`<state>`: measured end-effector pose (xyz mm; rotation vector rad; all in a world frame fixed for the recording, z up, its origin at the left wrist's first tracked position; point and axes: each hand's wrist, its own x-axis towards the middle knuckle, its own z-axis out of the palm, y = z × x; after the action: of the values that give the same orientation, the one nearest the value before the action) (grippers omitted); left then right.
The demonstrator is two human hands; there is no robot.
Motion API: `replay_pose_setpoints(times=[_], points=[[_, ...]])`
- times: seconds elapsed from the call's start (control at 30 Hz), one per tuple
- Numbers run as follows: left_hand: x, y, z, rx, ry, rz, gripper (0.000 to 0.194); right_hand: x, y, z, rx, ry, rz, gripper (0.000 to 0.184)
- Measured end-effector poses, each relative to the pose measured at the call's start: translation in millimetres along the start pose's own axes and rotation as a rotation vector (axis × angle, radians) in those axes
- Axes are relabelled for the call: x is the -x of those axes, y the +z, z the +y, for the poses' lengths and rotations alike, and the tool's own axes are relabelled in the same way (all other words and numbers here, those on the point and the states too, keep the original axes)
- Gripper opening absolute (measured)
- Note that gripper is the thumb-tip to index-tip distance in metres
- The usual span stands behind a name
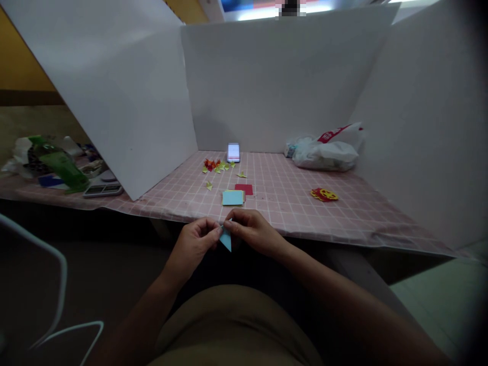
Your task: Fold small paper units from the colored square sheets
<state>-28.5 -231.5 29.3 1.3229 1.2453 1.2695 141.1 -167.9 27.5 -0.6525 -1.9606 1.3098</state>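
A light blue piece of folded paper (226, 240) is pinched between both hands, just below the table's front edge. Its lower end comes to a point. My left hand (197, 241) grips its left side with thumb and fingers, while my right hand (251, 230) holds the upper right part. Just beyond my hands lies a stack of paper sheets (232, 197), light blue on top with yellow edges showing. Red paper (244, 189) sits behind it. Farther back are several small folded yellow paper pieces (241, 175) and a cluster of red-orange ones (210, 164).
A phone (233, 152) stands near the back panel. Yellow and red cut-out pieces (324, 194) lie at right, before a white plastic bag (328, 154). White panels (282, 86) enclose the checked tablecloth (278, 203). A green bottle (61, 162) and a scale (102, 189) are outside the left panel.
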Motion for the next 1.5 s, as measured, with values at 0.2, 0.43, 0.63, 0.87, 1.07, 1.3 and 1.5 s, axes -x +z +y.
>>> replay_pose_setpoints(times=[0.2, 0.43, 0.63, 0.87, 1.07, 1.3, 1.5], points=[[-1, 0.1, -2, 0.008, -0.001, -0.009, 0.023, -1, 0, 2, -0.027, -0.001, -0.005, 0.026], [1, 1.0, 1, -0.014, 0.011, -0.001, 0.022, 0, 0, 4, -0.072, 0.006, -0.002, 0.030], [0, 1.0, 1, -0.010, 0.038, -0.011, 0.022, -1, 3, 6, -0.083, 0.005, 0.048, 0.039], [2, 1.5, 1, 0.017, 0.028, 0.043, 0.023, -1, 7, 6, -0.187, 0.077, -0.046, 0.035], [-1, -0.5, -9, 0.066, 0.086, 0.057, 0.023, 0, 8, 5, -0.222, 0.054, 0.044, 0.030], [0, 1.2, -10, 0.022, 0.108, 0.037, 0.021, 1, 9, 1, -0.121, 0.021, 0.079, 0.029], [0, 2.8, -11, 0.027, 0.132, 0.067, 0.019, 1, 10, 1, -0.137, 0.032, 0.067, 0.037]])
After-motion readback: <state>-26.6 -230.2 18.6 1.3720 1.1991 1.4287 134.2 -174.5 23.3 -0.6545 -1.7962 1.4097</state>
